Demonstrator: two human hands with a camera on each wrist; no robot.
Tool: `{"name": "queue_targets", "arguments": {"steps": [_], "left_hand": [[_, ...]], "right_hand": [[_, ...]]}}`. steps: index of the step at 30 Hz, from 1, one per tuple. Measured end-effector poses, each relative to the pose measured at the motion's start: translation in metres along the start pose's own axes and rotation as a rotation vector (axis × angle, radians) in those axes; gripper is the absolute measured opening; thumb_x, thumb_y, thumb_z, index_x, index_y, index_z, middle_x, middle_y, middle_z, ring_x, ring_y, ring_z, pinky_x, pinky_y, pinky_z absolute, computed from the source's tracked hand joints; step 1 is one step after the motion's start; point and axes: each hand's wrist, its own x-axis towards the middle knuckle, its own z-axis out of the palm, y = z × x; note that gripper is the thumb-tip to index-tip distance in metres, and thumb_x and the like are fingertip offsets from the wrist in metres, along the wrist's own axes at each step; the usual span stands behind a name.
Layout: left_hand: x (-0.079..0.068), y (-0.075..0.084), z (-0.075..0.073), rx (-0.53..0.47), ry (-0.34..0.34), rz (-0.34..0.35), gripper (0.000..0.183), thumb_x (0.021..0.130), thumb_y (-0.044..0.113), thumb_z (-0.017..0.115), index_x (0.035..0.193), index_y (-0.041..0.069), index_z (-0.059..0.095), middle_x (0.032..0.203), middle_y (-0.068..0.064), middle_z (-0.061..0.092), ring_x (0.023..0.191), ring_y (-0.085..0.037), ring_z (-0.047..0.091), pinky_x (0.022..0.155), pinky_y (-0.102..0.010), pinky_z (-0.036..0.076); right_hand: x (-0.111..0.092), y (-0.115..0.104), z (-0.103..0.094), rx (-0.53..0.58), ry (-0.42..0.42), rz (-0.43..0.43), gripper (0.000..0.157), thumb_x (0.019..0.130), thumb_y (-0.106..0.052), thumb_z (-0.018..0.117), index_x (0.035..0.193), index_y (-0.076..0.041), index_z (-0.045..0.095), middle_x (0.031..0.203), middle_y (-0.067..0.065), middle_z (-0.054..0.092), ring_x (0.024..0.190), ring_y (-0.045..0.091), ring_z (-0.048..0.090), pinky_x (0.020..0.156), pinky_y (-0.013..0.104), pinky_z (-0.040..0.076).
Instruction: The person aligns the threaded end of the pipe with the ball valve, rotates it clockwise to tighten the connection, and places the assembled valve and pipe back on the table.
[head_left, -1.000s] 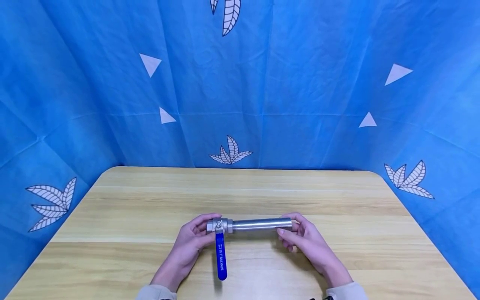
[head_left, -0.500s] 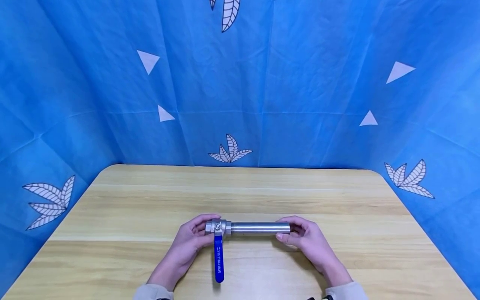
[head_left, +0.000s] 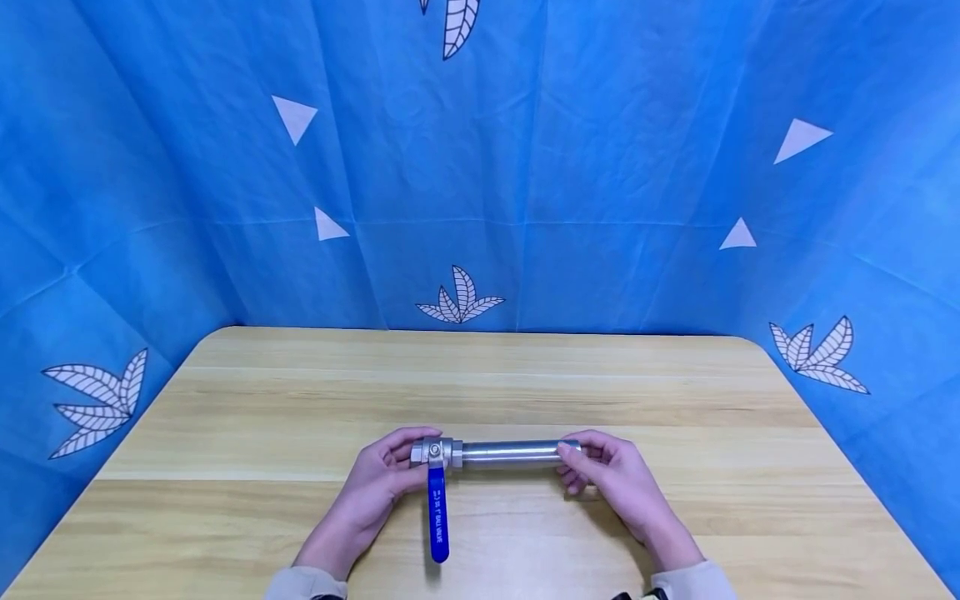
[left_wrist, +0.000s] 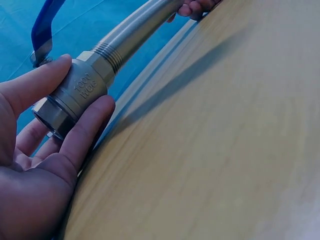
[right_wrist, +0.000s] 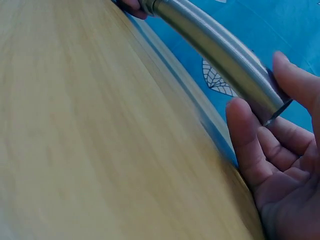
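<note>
A steel ball valve (head_left: 448, 452) with a long blue lever handle (head_left: 438, 517) is held over the table by my left hand (head_left: 375, 486). Thumb and fingers grip its body from either side in the left wrist view, and the lettering on the valve (left_wrist: 80, 90) shows between them. A smooth steel pipe (head_left: 510, 452) runs from the valve to the right, with a few threads (left_wrist: 109, 56) exposed at the joint. My right hand (head_left: 618, 477) pinches the pipe's free end, thumb on the near upper side. Its open end (right_wrist: 280, 111) faces the right palm.
Valve and pipe cast a shadow (left_wrist: 185, 77) on the pale wooden table (head_left: 480, 375). Blue cloth (head_left: 480, 167) printed with white leaves and triangles hangs behind the table and along both sides.
My right thumb slid down the pipe's near side, then came back up onto it, while the right fingers shifted around the end. The left hand keeps its grip on the valve almost unmoved.
</note>
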Motion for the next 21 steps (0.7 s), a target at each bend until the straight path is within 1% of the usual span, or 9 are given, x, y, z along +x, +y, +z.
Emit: {"name": "queue_targets", "arguments": {"steps": [2, 3, 6, 8, 10, 12, 14, 18, 21], "left_hand": [[-0.0001, -0.0002, -0.0001, 0.0, -0.001, -0.004, 0.061, 0.069, 0.001, 0.078, 0.127, 0.012, 0.061, 0.124, -0.011, 0.064, 0.109, -0.024, 0.063, 0.091, -0.033, 0.054], [-0.0001, -0.0005, -0.0001, -0.003, 0.0, -0.005, 0.061, 0.069, 0.001, 0.078, 0.127, 0.012, 0.061, 0.125, -0.011, 0.064, 0.109, -0.024, 0.063, 0.091, -0.033, 0.054], [-0.0003, -0.0011, -0.0003, -0.024, -0.001, 0.004, 0.061, 0.069, -0.002, 0.076, 0.128, 0.01, 0.06, 0.125, -0.011, 0.063, 0.11, -0.025, 0.063, 0.09, -0.034, 0.055], [-0.0003, -0.0013, -0.0004, -0.046, -0.001, 0.013, 0.061, 0.069, -0.004, 0.074, 0.127, 0.009, 0.06, 0.126, -0.012, 0.063, 0.11, -0.025, 0.063, 0.089, -0.035, 0.055], [-0.0002, -0.0009, -0.0002, -0.052, -0.002, 0.017, 0.061, 0.069, -0.004, 0.074, 0.127, 0.008, 0.06, 0.126, -0.013, 0.063, 0.11, -0.026, 0.063, 0.089, -0.034, 0.055], [-0.0001, -0.0005, -0.0001, -0.051, -0.002, 0.017, 0.061, 0.07, -0.004, 0.075, 0.127, 0.008, 0.06, 0.126, -0.013, 0.063, 0.11, -0.026, 0.063, 0.088, -0.034, 0.056], [0.0, -0.0003, 0.0001, -0.05, -0.005, 0.014, 0.061, 0.069, -0.003, 0.076, 0.127, 0.008, 0.06, 0.125, -0.013, 0.063, 0.11, -0.026, 0.063, 0.089, -0.034, 0.055], [-0.0005, -0.0006, 0.0001, -0.039, -0.013, 0.014, 0.061, 0.068, -0.002, 0.077, 0.127, 0.008, 0.06, 0.124, -0.012, 0.064, 0.109, -0.026, 0.063, 0.09, -0.035, 0.055], [-0.0005, -0.0009, 0.0003, -0.041, -0.017, 0.013, 0.062, 0.068, -0.002, 0.077, 0.127, 0.008, 0.06, 0.124, -0.013, 0.064, 0.108, -0.026, 0.063, 0.09, -0.035, 0.055]], "right_hand": [[0.0002, -0.0005, 0.0001, 0.007, -0.012, 0.001, 0.039, 0.089, -0.031, 0.069, 0.114, -0.001, 0.064, 0.093, 0.022, 0.068, 0.076, 0.029, 0.068, 0.07, 0.043, 0.06], [0.0002, -0.0008, 0.0001, 0.004, -0.014, 0.002, 0.04, 0.089, -0.031, 0.069, 0.116, -0.002, 0.063, 0.093, 0.022, 0.068, 0.076, 0.029, 0.068, 0.07, 0.043, 0.06], [-0.0003, -0.0017, -0.0008, -0.022, -0.026, 0.0, 0.046, 0.085, -0.028, 0.074, 0.123, -0.006, 0.061, 0.093, 0.02, 0.067, 0.075, 0.029, 0.068, 0.067, 0.039, 0.059], [-0.0007, -0.0018, -0.0014, -0.041, -0.04, -0.013, 0.051, 0.08, -0.025, 0.079, 0.124, -0.007, 0.059, 0.093, 0.02, 0.067, 0.074, 0.03, 0.069, 0.066, 0.038, 0.059], [-0.0012, -0.0017, -0.0019, -0.058, -0.05, -0.026, 0.054, 0.077, -0.022, 0.082, 0.123, -0.007, 0.059, 0.093, 0.02, 0.067, 0.073, 0.029, 0.069, 0.065, 0.038, 0.059], [-0.0013, -0.001, -0.0019, -0.058, -0.047, -0.032, 0.052, 0.075, -0.021, 0.083, 0.119, -0.006, 0.06, 0.094, 0.019, 0.068, 0.075, 0.028, 0.069, 0.068, 0.038, 0.059], [-0.0014, -0.0007, -0.0017, -0.069, -0.031, -0.037, 0.049, 0.073, -0.02, 0.084, 0.116, -0.007, 0.062, 0.096, 0.017, 0.069, 0.08, 0.026, 0.068, 0.07, 0.034, 0.059], [-0.0011, 0.0002, -0.0012, -0.07, -0.013, -0.053, 0.046, 0.069, -0.017, 0.086, 0.11, -0.008, 0.067, 0.106, 0.014, 0.069, 0.093, 0.023, 0.067, 0.079, 0.028, 0.057], [-0.0015, 0.0015, -0.0011, -0.066, -0.01, -0.065, 0.046, 0.068, -0.016, 0.087, 0.11, -0.008, 0.068, 0.108, 0.014, 0.068, 0.095, 0.022, 0.067, 0.081, 0.027, 0.057]]}}
